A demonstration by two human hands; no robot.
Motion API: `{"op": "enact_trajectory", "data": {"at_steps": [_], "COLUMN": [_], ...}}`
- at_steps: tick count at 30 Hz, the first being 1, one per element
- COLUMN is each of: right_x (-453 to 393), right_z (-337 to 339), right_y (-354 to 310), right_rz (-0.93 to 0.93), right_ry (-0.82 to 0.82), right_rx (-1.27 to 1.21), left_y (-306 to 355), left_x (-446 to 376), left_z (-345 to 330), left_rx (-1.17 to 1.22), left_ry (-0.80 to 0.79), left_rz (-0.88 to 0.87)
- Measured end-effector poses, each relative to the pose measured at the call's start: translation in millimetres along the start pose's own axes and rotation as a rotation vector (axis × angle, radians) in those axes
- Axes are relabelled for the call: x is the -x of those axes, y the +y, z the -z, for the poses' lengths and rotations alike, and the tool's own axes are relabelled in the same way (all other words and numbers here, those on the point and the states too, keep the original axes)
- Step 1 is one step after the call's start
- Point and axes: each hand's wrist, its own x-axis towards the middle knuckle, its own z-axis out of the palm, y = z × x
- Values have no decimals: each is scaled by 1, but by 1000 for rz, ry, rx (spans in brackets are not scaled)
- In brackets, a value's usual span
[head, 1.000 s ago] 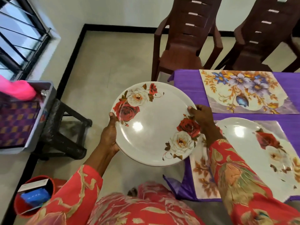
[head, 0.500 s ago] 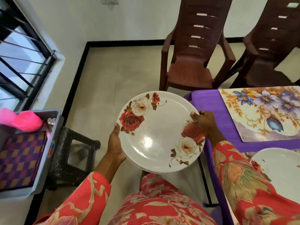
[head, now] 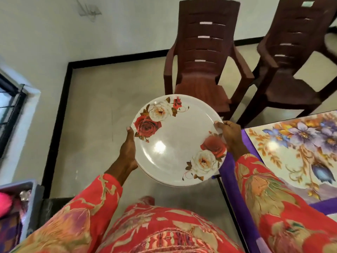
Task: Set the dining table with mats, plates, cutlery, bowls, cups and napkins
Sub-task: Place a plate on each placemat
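Your left hand (head: 127, 150) and right hand (head: 230, 136) grip opposite rims of plate (head: 175, 141), held off desk (head: 235, 172) left edge, near mat (head: 299, 152).

A white rose-printed plate (head: 177, 141) sits level in the air, left of the purple counter (head: 237, 181), where a floral mat (head: 299, 154) lies flat.

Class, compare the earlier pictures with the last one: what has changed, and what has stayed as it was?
The view has swung away from the table: the set plate seen earlier is out of frame, and only the flowered mat shows. The plates, a stack by the rim edges underneath, now hang over the floor in front of the chair. Unchanged: left hand and right hand grip opposite rims.
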Motion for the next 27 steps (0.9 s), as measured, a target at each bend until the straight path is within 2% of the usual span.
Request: {"op": "enact_trajectory", "data": {"at_steps": [5, 14, 23, 27], "right_x": [-30, -79, -130, -143], "right_z": [13, 30, 34, 40], "right_y": [-16, -30, -39, -42], "right_rz": [49, -52, -99, -116], "right_ry": [106, 378, 693, 777], "right_rx": [7, -70, -96, -105], "left_y": [26, 69, 122, 127], "left_x": [-55, -151, -241, -270], "left_z": [-39, -123, -228, -263], "left_rx": [-86, -200, -350, -388], "left_ry": [-46, -352, -560, -625], "left_rz": [41, 193, 333, 400]}}
